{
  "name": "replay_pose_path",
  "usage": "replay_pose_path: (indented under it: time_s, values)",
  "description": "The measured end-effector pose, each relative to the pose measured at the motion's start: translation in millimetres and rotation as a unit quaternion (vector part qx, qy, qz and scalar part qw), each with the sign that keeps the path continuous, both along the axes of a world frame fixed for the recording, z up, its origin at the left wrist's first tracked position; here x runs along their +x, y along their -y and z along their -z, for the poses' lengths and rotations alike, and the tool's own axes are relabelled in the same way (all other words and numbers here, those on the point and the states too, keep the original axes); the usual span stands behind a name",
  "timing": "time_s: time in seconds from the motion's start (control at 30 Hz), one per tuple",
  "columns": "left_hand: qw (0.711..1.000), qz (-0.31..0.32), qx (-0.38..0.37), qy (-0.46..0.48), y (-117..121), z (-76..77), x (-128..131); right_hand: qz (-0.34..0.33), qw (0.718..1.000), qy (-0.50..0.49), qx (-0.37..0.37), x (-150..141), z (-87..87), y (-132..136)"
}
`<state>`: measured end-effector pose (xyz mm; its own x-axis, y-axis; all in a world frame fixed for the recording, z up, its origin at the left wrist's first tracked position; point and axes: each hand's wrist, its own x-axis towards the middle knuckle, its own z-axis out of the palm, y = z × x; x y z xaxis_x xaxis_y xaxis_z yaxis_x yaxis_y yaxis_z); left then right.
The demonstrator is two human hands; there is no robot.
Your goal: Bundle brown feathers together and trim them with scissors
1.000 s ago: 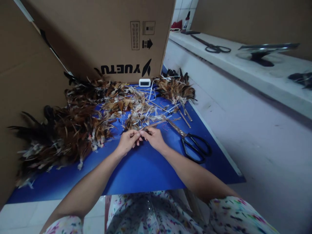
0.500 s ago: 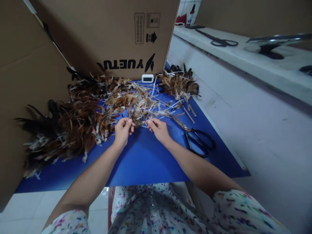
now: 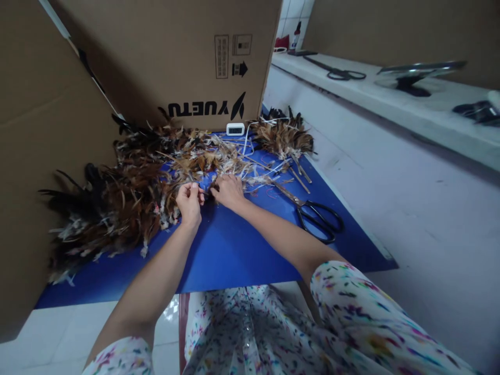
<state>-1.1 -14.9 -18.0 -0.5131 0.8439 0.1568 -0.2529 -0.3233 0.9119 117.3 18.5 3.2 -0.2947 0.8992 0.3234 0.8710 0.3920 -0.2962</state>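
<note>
My left hand [image 3: 190, 203] is closed in a pinch over the blue table, beside the pile of brown and black feathers [image 3: 125, 200]. Whatever lies between its fingertips is too small to make out. Just right of it, my right hand [image 3: 229, 191] bends down with fingers curled round a small dark feather [image 3: 211, 194]; its fingertips are partly hidden. Pale loose feathers [image 3: 209, 160] lie behind both hands. To the right, black-handled scissors [image 3: 318, 219] rest with their blades toward the feathers.
A small white digital display [image 3: 235, 129] stands before the cardboard box [image 3: 172, 62]. At the back right lies another feather bundle [image 3: 281, 136], with thin sticks [image 3: 300, 179] nearby. A ledge [image 3: 414, 99] on the right carries a second pair of scissors [image 3: 339, 73].
My right hand has moved left and turned palm down, close to my left hand. The left hand has shifted slightly left. The feather that stood up from the left fingertips is now low between the hands.
</note>
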Motion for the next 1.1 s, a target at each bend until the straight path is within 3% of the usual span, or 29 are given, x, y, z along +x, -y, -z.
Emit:
replay_pose_path:
  time_s: [0.13, 0.27, 0.4, 0.5, 0.63, 0.73, 0.83, 0.87, 0.97, 1.1]
  values:
    - [1.000, -0.014, -0.003, -0.001, -3, 0.2, -4, -0.011, 0.993, -0.110, -0.041, 5, 0.8, -15]
    - [1.000, -0.013, -0.007, -0.004, -6, 1.6, -5, -0.047, 0.959, -0.271, -0.069, 23, 3.1, -27]
    - [1.000, 0.003, -0.013, -0.003, -5, 1.3, -2, -0.059, 0.931, -0.354, -0.059, 41, 0.9, -35]
    - [0.996, 0.064, -0.050, -0.021, 0, 0.6, 4, -0.072, 0.922, -0.380, -0.038, 49, -9.9, -35]
    - [0.969, 0.212, -0.104, -0.067, 9, 0.0, 12, -0.153, 0.913, -0.375, -0.038, 47, -33.8, -23]
    - [0.942, 0.295, -0.118, -0.108, 15, 0.0, 17, -0.247, 0.904, -0.332, -0.107, 28, -52.9, -9]
    - [0.926, 0.324, -0.129, -0.142, 17, 0.6, 19, -0.347, 0.865, -0.306, -0.195, 1, -67.5, 1]
    - [0.928, 0.321, -0.128, -0.141, 16, 0.9, 18, -0.347, 0.859, -0.320, -0.200, -6, -70.6, 1]
    - [0.958, 0.254, -0.100, -0.093, 9, 1.5, 12, -0.259, 0.886, -0.357, -0.145, -13, -71.6, -3]
    - [0.990, 0.119, -0.068, -0.011, -6, 0.5, -2, -0.139, 0.935, -0.324, -0.028, 9, -48.9, -8]
